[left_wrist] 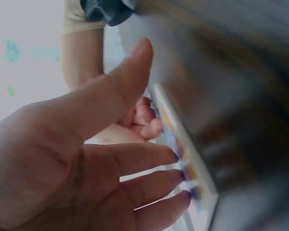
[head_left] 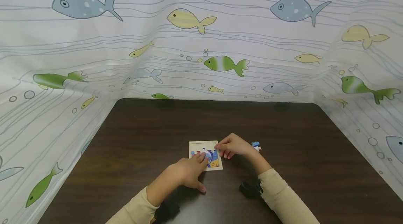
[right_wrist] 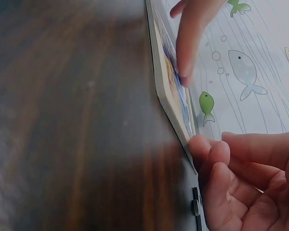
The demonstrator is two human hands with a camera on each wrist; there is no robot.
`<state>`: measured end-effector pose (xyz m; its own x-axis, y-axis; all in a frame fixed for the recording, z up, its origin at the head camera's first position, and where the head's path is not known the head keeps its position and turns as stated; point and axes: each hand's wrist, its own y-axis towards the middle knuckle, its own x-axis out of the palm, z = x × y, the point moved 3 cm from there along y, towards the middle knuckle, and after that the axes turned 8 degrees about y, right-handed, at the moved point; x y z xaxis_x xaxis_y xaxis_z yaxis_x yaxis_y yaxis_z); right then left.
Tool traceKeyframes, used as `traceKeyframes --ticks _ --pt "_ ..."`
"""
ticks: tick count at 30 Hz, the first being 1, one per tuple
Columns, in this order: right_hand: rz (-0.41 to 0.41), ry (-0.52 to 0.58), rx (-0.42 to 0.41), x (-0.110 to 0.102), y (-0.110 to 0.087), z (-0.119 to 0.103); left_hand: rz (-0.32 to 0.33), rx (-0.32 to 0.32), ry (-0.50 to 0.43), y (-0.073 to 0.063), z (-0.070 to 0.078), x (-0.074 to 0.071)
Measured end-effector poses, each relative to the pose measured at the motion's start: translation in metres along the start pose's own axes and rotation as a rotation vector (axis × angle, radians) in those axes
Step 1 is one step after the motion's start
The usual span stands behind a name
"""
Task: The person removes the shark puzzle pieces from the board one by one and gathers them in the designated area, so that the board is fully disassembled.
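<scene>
A small wooden jigsaw puzzle board (head_left: 206, 143) lies on the dark table, showing a blue, white and yellow picture with bare wood along its top. My left hand (head_left: 190, 170) rests over its lower left part, fingers stretched out and fingertips on the picture; the thumb points away to the side. At the board's upper right edge is my right hand (head_left: 234, 145), with thumb and index finger close together and the other fingers curled. In the right wrist view, curled fingertips (right_wrist: 199, 146) meet the board's corner (right_wrist: 164, 98); I cannot tell whether they pinch it.
A loose blue and white puzzle piece (head_left: 256, 146) lies just right of my right hand on the brown table (head_left: 151, 122). Dark wrist devices (head_left: 250, 189) sit under both sleeves. A white fish-patterned curtain (head_left: 195, 47) surrounds the table at the back and sides.
</scene>
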<state>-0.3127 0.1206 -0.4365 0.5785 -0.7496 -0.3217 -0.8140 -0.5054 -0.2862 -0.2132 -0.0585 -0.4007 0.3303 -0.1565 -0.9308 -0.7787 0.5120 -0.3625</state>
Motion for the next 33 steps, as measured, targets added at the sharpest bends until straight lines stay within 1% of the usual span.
traceKeyframes --ticks 4,8,12,17,20,23,29,33 --pt "-0.006 -0.015 0.002 0.000 0.000 0.000 0.026 -0.033 0.038 0.002 0.002 0.003" --pt "0.007 -0.031 -0.004 0.001 0.002 0.000 0.046 -0.062 0.063 0.004 0.006 0.006" --pt "0.014 -0.037 -0.007 0.003 0.003 -0.001 0.040 -0.087 0.095 0.005 0.009 0.007" --pt "0.009 -0.037 -0.008 0.005 0.003 0.001 0.028 -0.092 0.109 0.005 0.009 0.007" --pt "0.023 -0.031 -0.017 0.004 0.003 0.000 0.025 -0.094 0.112 0.005 0.009 0.007" --pt "0.033 -0.018 -0.029 0.004 0.002 -0.003 0.023 -0.096 0.112 0.005 0.008 0.006" --pt "0.028 -0.006 -0.062 0.007 0.000 -0.006 0.016 -0.096 0.109 0.004 0.008 0.005" --pt "0.053 -0.007 -0.061 0.010 0.001 -0.006 0.007 -0.097 0.109 0.003 0.008 0.006"
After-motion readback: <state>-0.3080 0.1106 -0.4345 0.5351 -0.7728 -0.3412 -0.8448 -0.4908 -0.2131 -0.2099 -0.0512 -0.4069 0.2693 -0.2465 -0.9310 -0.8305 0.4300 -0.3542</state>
